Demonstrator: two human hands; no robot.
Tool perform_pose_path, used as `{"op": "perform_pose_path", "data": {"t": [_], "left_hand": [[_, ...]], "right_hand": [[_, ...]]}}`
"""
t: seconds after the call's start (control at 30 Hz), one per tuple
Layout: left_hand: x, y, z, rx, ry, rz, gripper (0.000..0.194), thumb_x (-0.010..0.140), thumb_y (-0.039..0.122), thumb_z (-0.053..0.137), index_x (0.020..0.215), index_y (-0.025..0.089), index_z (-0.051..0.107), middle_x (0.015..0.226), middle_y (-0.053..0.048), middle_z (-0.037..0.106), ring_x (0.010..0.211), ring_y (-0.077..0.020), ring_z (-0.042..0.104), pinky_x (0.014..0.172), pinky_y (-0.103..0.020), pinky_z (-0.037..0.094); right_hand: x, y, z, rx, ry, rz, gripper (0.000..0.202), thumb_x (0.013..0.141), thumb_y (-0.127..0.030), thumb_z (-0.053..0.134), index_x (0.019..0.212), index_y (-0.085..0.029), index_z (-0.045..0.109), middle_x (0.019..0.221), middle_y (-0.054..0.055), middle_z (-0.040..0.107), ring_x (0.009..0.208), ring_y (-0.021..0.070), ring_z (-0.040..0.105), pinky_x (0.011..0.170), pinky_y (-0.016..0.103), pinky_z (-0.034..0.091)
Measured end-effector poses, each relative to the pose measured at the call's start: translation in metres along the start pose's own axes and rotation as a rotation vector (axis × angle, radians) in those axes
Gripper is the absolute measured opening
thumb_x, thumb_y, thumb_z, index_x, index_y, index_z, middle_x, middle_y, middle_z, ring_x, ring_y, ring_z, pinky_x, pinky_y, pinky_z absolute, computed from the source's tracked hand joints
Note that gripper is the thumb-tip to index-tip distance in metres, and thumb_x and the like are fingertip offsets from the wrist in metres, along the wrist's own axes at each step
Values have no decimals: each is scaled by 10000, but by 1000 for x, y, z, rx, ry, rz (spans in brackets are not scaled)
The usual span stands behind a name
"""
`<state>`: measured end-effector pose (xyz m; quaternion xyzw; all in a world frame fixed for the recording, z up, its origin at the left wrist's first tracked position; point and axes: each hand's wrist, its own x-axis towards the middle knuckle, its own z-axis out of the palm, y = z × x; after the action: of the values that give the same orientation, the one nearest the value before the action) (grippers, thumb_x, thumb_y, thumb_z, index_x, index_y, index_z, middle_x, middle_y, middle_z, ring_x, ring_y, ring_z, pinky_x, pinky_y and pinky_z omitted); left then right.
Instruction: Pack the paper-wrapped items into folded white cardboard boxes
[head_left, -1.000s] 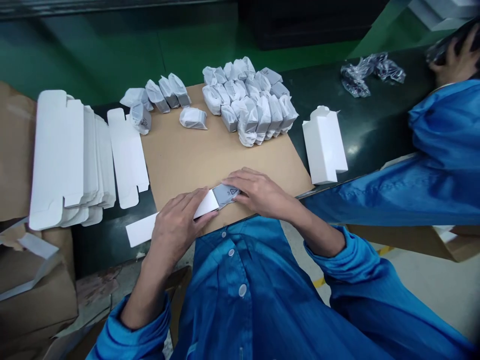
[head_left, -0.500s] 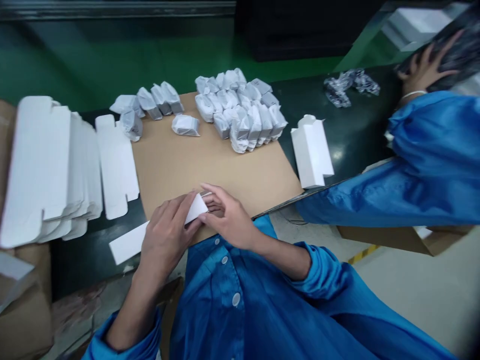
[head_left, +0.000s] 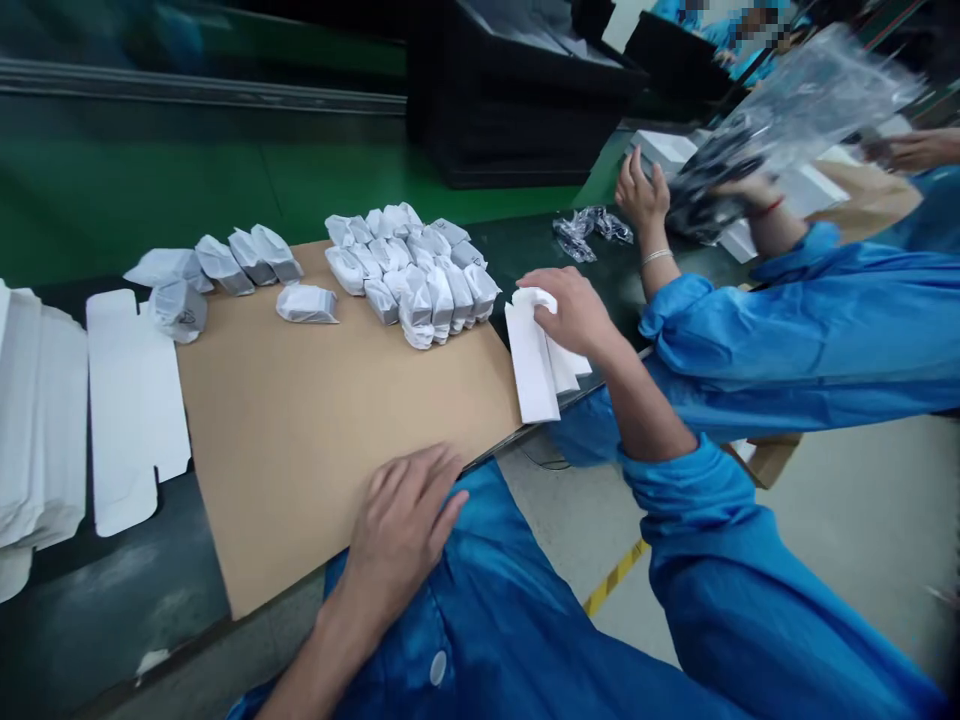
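My right hand [head_left: 574,312] is closed around the top of a white box [head_left: 531,365] that stands at the right edge of the brown cardboard sheet [head_left: 337,400]. Another white box lies or stands close against it, partly hidden by my fingers. Near the sheet's front edge rests my left hand [head_left: 409,515], holding nothing, its fingers slightly apart. Several small wrapped packets [head_left: 431,285] are grouped at the back of the sheet. A single wrapped packet [head_left: 307,304] lies left of that group.
Flattened white cartons [head_left: 45,420] are stacked at the far left, one carton [head_left: 135,400] beside the sheet. More wrapped packets [head_left: 225,265] sit back left. At right, a co-worker's hands handle a clear plastic bag [head_left: 802,110] near crumpled plastic [head_left: 592,232].
My right hand has moved right with the white box, from in front of me to beside the other box. My left hand has let go of it. The view has shifted right.
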<state>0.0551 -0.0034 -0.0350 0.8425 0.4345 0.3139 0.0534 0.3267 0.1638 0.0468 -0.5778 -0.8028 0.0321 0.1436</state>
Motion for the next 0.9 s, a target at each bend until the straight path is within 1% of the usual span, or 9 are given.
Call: {"op": "perform_pose_path", "data": {"t": [0.07, 0.17, 0.23, 0.47, 0.57, 0.67, 0.73, 0.8, 0.9], "left_hand": [[-2, 3, 6, -28, -5, -4, 318, 962, 263, 570, 1271, 186, 575, 1197, -98, 697, 1077, -214, 655, 915, -354, 489], [-10, -2, -2, -9, -1, -57, 304, 957, 253, 577, 1251, 178, 585, 1186, -102, 700, 1076, -218, 653, 920, -360, 484], [-16, -9, -16, 45, -4, -83, 315, 941, 237, 600, 1249, 171, 586, 1186, -107, 702, 1075, -221, 655, 920, -363, 486], [-31, -71, -77, 465, 97, -402, 302, 951, 315, 566, 1227, 204, 619, 1266, -131, 683, 1142, -272, 653, 953, -422, 508], [-41, -100, -90, 662, 46, -556, 487, 958, 441, 528, 1331, 131, 565, 1393, -217, 590, 1297, -366, 561, 1066, -555, 434], [-52, -102, -83, 680, -69, -563, 659, 939, 553, 509, 1352, 40, 541, 1400, -294, 553, 1365, -412, 489, 1120, -613, 359], [-62, -89, -76, 659, -81, -551, 712, 922, 593, 511, 1371, 40, 528, 1402, -299, 548, 1360, -411, 495, 1117, -603, 371], [-78, -73, -72, 631, -56, -556, 674, 933, 564, 515, 1414, 93, 494, 1413, -266, 555, 1345, -387, 521, 1109, -593, 391], [-110, -56, -78, 572, -53, -556, 609, 946, 473, 545, 1464, 172, 438, 1422, -211, 570, 1331, -351, 545, 1078, -559, 447]], "right_hand": [[-32, -22, 19, -162, 146, -5, 416, 881, -206, 545, 1291, -177, 609, 1448, 127, 550, 1312, 365, 476, 1040, 554, 398], [-82, -48, 48, -286, 101, -49, 466, 923, -362, 581, 1349, -173, 566, 1489, 169, 503, 1408, 423, 386, 1076, 641, 360], [-99, -47, 59, -291, 82, -57, 392, 960, -301, 516, 1324, -172, 588, 1434, 163, 563, 1396, 410, 423, 1074, 648, 369], [-62, 45, 59, -163, 100, -94, 342, 970, -239, 444, 1223, -244, 674, 1377, 152, 613, 1401, 424, 429, 1089, 620, 369], [-49, 52, 48, -161, 133, -147, 381, 995, -306, 407, 1318, -311, 610, 1478, 104, 520, 1451, 434, 344, 1128, 666, 310], [-60, 3, 38, -107, 314, -142, 455, 963, -321, 511, 1417, -317, 523, 1517, 98, 467, 1411, 456, 397, 1085, 710, 354], [-72, -55, 43, 91, 373, -199, 493, 940, -265, 564, 1429, -302, 507, 1379, 122, 598, 1274, 391, 566, 1006, 626, 489], [-80, -120, 57, 407, 224, -340, 405, 951, -246, 561, 1351, -314, 566, 1150, 69, 725, 1060, 272, 699, 895, 472, 598], [-75, -199, 85, 536, -65, -518, 351, 979, -294, 531, 1319, -234, 597, 1252, 90, 696, 1155, 248, 660, 976, 433, 576]]}}
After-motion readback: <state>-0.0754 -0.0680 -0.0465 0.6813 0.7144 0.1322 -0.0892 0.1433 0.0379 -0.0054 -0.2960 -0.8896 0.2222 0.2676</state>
